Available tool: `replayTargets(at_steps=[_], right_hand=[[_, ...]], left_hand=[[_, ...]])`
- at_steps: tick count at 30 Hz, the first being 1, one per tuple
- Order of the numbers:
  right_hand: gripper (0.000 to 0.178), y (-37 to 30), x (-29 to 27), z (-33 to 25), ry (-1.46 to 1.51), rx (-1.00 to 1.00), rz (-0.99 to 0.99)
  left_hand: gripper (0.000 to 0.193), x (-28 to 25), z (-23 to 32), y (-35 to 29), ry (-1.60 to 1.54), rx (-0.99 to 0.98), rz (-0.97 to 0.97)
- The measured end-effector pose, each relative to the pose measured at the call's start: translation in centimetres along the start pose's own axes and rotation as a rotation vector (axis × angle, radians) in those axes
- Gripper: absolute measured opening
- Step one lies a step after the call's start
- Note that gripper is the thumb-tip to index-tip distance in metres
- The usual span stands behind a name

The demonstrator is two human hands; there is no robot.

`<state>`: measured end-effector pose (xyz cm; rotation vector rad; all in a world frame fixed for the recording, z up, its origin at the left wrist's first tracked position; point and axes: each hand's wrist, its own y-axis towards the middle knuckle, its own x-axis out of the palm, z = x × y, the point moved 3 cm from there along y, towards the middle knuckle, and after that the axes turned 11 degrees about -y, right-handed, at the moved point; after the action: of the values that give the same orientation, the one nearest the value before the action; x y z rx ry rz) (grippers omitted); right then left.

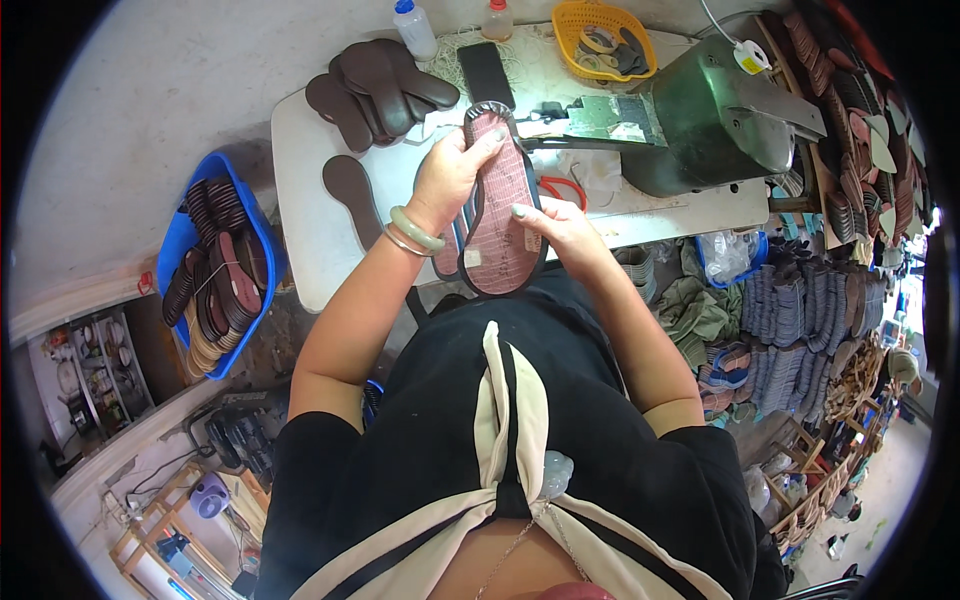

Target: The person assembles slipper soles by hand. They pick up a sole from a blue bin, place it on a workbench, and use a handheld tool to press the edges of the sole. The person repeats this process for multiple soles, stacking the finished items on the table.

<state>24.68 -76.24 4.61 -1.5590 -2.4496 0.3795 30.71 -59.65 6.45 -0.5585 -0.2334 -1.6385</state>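
In both hands, over the table's near edge, is a shoe insole [500,235] with a pinkish-red, lined face. A dark edging runs round it and is puckered at the far, toe end. My left hand [445,185] grips its left side, thumb pressed on the face near the toe. At the right edge, around the middle, my right hand [568,235] holds it with the thumb on top; its other fingers are mostly hidden underneath. Another pinkish piece [447,258] shows partly beneath, at the left.
A green sewing machine [700,120] stands at right, with red-handled scissors [567,188] near it. Dark brown insoles [375,85], a phone [486,75], bottles [415,30] and a yellow basket [570,40] lie beyond. A blue basket [275,260] of soles stands left.
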Motion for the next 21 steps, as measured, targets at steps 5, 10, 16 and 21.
replayTargets(at_steps=[5,10,16,21], right_hand=[[0.025,2.3,-1.7,-1.9,-0.086,-0.153,0.213],[0.018,4.1,-2.2,-3.7,-0.984,-0.701,0.611],[0.017,5.6,-3.1,-1.7,-0.833,-0.648,0.552],[0.035,0.9,-2.3,2.0,0.46,0.122,-0.113]], left_hand=[[0.022,0.1,-0.7,0.8,0.217,0.034,-0.027],[0.026,1.1,-1.2,0.6,0.311,0.186,0.046],[0.024,1.4,-1.2,1.5,0.589,0.268,0.162],[0.028,-1.4,-2.8,3.9,0.568,0.385,0.157]])
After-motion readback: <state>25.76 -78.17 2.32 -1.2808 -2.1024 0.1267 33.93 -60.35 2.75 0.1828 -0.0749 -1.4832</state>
